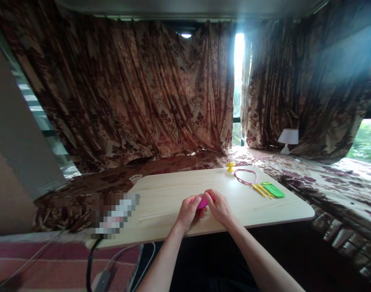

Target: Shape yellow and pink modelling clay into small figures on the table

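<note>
A magenta lump of what looks like modelling clay (201,203) is pinched between my two hands, just above the near middle of the pale wooden table (164,194). My left hand (188,210) is closed on its left side, with the thumb on top. From the right, my right hand (218,206) grips the same lump, its thumb also pressing from above. Fingers cover most of the lump, so its full shape is hidden.
At the table's far right lie a twisted pink ring (235,176), several thin yellow strips (262,190) and a flat green piece (275,190). A yellow mushroom-like piece (230,166) stands behind them. A blurred-out object (117,215) occupies the left end. A white lamp (288,137) stands beyond.
</note>
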Available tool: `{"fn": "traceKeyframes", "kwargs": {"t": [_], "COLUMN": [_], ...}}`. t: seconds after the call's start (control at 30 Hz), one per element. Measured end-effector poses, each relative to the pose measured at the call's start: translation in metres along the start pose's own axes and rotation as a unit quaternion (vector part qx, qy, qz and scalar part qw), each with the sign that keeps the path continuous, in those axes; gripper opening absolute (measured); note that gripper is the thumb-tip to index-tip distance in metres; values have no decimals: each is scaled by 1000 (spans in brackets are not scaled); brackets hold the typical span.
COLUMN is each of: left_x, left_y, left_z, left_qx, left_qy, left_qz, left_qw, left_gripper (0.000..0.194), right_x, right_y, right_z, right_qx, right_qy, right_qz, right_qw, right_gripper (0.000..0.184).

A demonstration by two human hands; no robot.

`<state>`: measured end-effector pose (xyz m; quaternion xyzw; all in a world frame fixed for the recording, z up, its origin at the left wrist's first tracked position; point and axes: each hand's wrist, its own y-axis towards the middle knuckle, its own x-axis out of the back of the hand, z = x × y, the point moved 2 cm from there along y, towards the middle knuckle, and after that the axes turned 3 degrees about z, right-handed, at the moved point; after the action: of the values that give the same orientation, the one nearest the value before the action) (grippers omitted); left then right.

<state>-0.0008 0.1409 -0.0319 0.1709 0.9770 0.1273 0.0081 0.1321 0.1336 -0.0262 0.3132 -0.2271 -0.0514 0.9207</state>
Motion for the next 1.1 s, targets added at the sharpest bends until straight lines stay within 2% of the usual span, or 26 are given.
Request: {"fn": "traceKeyframes", "kwargs": {"t": [0.17,0.4,0.5,0.63,0.7,0.8,0.97,1.1], "left_x": [-4,-14,-11,2,7,9,3,-6], "left_y": [-1,-6,-5,0,1,0,-3,-6], "left_z": [-1,-5,-4,1,3,4,1,-5], "left_qx": [-24,-104,-107,-62,-41,-31,-44,-85], "left_qy": [41,120,124,95,77,66,79,97], "left_qz": [-5,-66,-80,-98,-88,-64,-62,-74], "left_qw": [999,985,983,989,992,995,994,989], "left_gripper": [39,30,28,39,45,45,37,39], "right_x": [-6,-11,-8,1,3,3,-3,-6], "right_y": [4,10,10,6,2,-3,-2,5], "right_z": [-19,-44,-40,-18,-6,5,-9,-29], "right_qx": [-39,-97,-84,-26,8,38,-4,-56], "right_qy": [-30,-28,-20,-14,-19,-39,-81,-84], "right_qz": [-8,-17,-20,-26,-18,9,6,-17], "right_qw": [999,995,996,999,1000,998,997,995], "right_gripper": [34,25,30,35,33,27,32,25]}}
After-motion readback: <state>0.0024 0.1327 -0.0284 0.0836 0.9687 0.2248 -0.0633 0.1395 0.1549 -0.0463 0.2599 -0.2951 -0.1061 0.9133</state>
